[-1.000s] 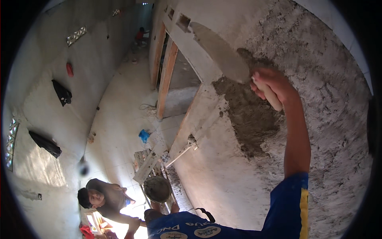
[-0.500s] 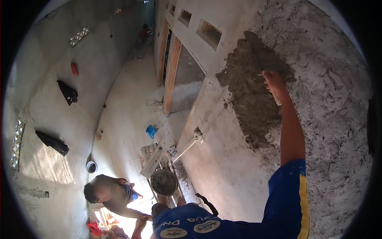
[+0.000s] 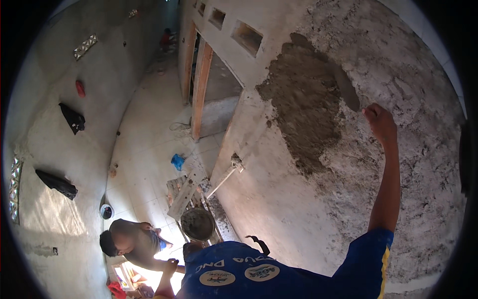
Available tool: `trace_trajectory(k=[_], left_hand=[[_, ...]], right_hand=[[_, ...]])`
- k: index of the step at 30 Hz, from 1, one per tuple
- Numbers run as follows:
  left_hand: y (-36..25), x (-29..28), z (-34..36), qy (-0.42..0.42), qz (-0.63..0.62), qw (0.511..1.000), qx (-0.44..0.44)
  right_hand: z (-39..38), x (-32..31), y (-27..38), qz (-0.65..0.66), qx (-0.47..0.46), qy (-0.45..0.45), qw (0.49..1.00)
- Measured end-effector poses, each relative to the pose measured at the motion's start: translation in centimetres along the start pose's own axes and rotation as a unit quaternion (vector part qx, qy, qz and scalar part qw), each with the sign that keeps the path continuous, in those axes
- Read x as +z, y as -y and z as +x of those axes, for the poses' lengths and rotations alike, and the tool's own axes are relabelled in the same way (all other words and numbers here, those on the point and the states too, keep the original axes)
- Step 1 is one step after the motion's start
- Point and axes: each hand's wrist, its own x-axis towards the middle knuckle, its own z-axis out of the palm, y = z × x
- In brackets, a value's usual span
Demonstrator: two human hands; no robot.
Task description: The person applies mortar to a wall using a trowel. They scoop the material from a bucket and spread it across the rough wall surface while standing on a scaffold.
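My right hand (image 3: 382,125) is closed around the handle of a trowel at the wall on the right. The trowel's long grey blade (image 3: 346,88) lies against the right edge of a dark patch of wet mortar (image 3: 303,104). Rough, pale unplastered wall (image 3: 408,164) surrounds the blade and my arm. Low at the left, my left hand (image 3: 171,266) is curled closed beside my body; whatever it may hold is too small to make out. A bucket of mortar (image 3: 197,224) stands just in front of me, touched by neither hand.
A person (image 3: 132,241) bends low at my left. Planks (image 3: 184,197) lie beneath the bucket, and a mortar-caked wooden-handled tool (image 3: 224,179) leans on the wall. A blue bag (image 3: 177,161) and a small pail (image 3: 106,211) are on the tiled floor. A doorway (image 3: 201,89) opens ahead.
My right hand has swung right and slightly down with the trowel, from the middle of the mortar patch to its right edge. The view has shifted; the bucket appears nearer my body.
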Motion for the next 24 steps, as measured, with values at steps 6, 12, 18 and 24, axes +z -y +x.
trace_trajectory(k=[6, 12, 18, 24], left_hand=[[-9.1, -4.1, -1.3, -0.025, 0.055, 0.991, 0.12], [-11.4, -5.1, -2.0, -0.008, 0.001, 0.989, 0.147], [-15.1, -0.4, -4.6, 0.125, 0.017, 0.963, 0.238], [-14.5, 1.0, -6.7, 0.178, 0.115, 0.961, 0.177]], right_hand=[[-3.9, -1.6, 3.7, 0.353, 0.03, 0.104, 0.929], [-5.8, 9.9, 2.6, 0.383, 0.146, 0.088, 0.908], [-25.5, 29.6, 2.7, 0.456, 0.263, 0.41, 0.745], [-43.5, 37.1, 8.5, 0.387, 0.312, 0.577, 0.647]])
